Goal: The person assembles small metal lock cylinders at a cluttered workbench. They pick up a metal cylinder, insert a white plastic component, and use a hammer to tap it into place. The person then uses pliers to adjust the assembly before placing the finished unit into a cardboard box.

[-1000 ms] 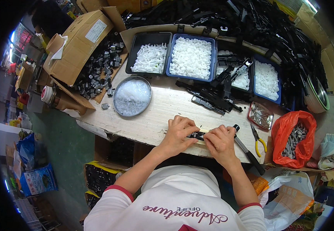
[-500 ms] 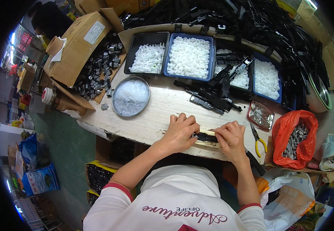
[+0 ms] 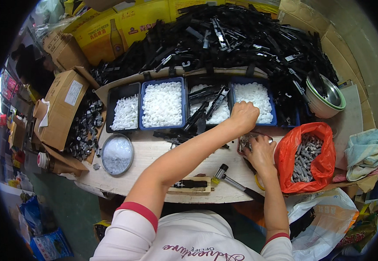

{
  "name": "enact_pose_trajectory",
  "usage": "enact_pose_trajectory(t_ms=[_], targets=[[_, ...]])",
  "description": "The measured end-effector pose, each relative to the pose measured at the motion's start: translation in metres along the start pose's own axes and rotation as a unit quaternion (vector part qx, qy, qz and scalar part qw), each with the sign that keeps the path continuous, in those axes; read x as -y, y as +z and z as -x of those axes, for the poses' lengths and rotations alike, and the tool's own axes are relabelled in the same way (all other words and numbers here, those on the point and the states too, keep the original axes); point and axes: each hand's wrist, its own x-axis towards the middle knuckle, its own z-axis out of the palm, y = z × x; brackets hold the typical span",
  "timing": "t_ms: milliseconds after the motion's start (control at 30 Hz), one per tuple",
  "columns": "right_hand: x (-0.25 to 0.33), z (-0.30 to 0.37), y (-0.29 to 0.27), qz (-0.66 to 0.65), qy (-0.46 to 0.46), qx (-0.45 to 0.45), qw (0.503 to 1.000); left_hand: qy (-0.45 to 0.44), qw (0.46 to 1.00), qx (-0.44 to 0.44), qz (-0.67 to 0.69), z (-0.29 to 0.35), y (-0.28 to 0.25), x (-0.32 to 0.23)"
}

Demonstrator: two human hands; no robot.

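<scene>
My left hand (image 3: 244,117) is over the front of the right-hand blue tray (image 3: 273,124) of small white plastic parts. Its fingers are curled together, and whatever they hold is hidden. Just in front of it, my right hand (image 3: 260,152) dips into a small reddish clear tray (image 3: 242,141) of little metal pieces, its fingers bent and slightly apart. A pale wooden fixture (image 3: 207,184) with a long black part (image 3: 190,184) in it lies near the table's front edge, touched by neither hand. To its right rests a hammer (image 3: 236,183) with a dark handle.
More trays (image 3: 162,127) of white parts line the back, with black parts lying across one. Behind rises a large heap of black parts (image 3: 241,43). A round dish (image 3: 117,154) stands left, a red bag (image 3: 284,174) of grey pieces right, stacked bowls (image 3: 326,102) beyond it.
Both hands have left the fixture with the black part. My left hand has crossed forward and right to the white parts; my right has moved to the small tray. The view has shifted.
</scene>
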Motion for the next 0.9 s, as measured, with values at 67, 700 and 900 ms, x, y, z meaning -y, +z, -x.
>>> enact_pose_trajectory(t_ms=[67, 700, 900], targets=[[-0.002, -0.005, 0.012, 0.003, -0.012, 0.009, 1.0, -0.052, 0.998, 0.029, 0.007, -0.013, 0.009, 0.0], [-0.029, 0.0, -0.004, -0.2, 0.025, -0.073, 0.977, -0.231, 0.833, 0.015, 0.502, 0.002, -0.032, 0.023], [-0.024, 0.001, -0.009, -0.199, 0.036, -0.072, 0.977, -0.332, 0.675, 0.047, 0.657, -0.001, -0.032, 0.029]])
